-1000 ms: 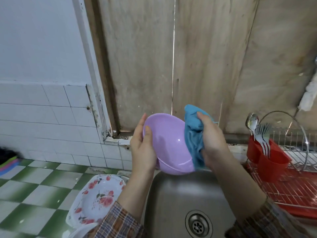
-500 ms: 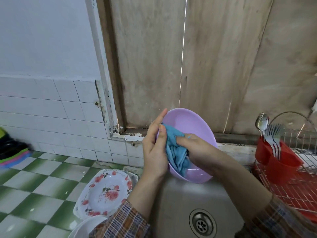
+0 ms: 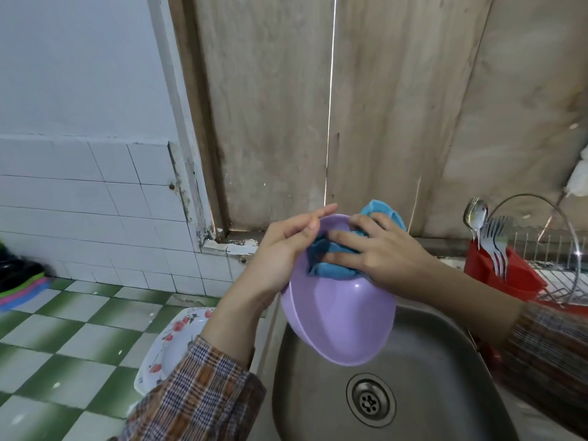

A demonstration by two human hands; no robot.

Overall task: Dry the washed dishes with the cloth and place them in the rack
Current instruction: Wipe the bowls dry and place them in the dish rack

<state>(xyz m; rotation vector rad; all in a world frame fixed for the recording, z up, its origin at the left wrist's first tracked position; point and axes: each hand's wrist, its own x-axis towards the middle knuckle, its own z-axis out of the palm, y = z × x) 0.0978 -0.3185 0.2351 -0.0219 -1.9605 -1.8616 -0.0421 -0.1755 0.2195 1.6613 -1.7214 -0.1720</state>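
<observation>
Currently the left hand (image 3: 276,253) is gripping the left rim of the purple bowl (image 3: 343,319), thumb hooked over the edge, and is holding it tilted above the steel sink (image 3: 445,361). The right hand (image 3: 385,253) is pressing the blue cloth (image 3: 331,268) into the far part of the bowl's inside with fingers spread apart (a fold is poking over the far rim). The wire rack (image 3: 550,246) is standing to the right, well apart from the bowl, its red holder (image 3: 502,275) carrying a spoon (image 3: 476,214) and forks (image 3: 498,240). A flowered plate (image 3: 171,348) is lying left of the sink.
</observation>
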